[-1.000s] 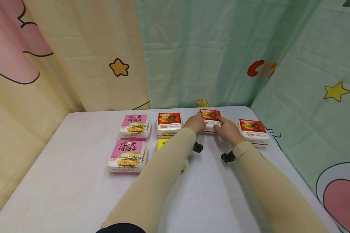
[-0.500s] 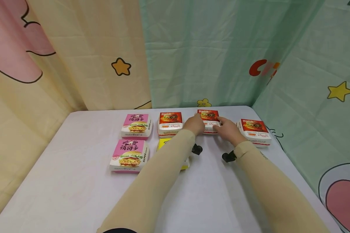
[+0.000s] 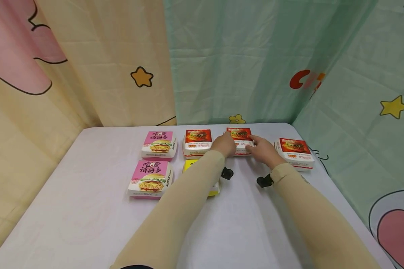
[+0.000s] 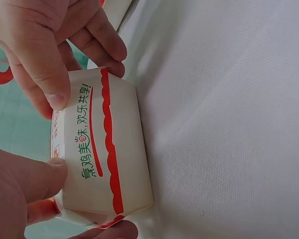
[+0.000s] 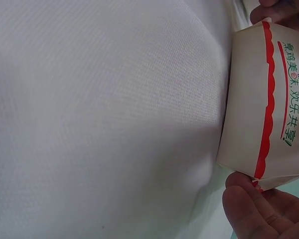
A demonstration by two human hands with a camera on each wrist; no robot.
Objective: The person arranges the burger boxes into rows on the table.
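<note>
Both hands hold a red-and-white burger box (image 3: 239, 135) near the table's back edge. My left hand (image 3: 224, 144) is at its left side and my right hand (image 3: 264, 151) at its right, thumbs towards the top. In the left wrist view, the fingers of the right hand (image 4: 45, 45) wrap the box's far side, and its front (image 4: 109, 149) shows green lettering and a red scalloped stripe. The box's lower edge appears to rest on the cloth. In the right wrist view, the right hand's fingertips (image 5: 239, 191) touch the box's lower corner.
A second red-and-white box (image 3: 197, 144) stands left of the held one, a third (image 3: 294, 153) to its right. Two pink boxes (image 3: 159, 145) stand at the left, one before the other. The left forearm partly hides a yellow box (image 3: 190, 163). Curtains border the white table (image 3: 87, 209).
The held box has slid a little left, towards the neighbouring red-and-white box, with both hands on it. The head view has shifted slightly; the other boxes stay put.
</note>
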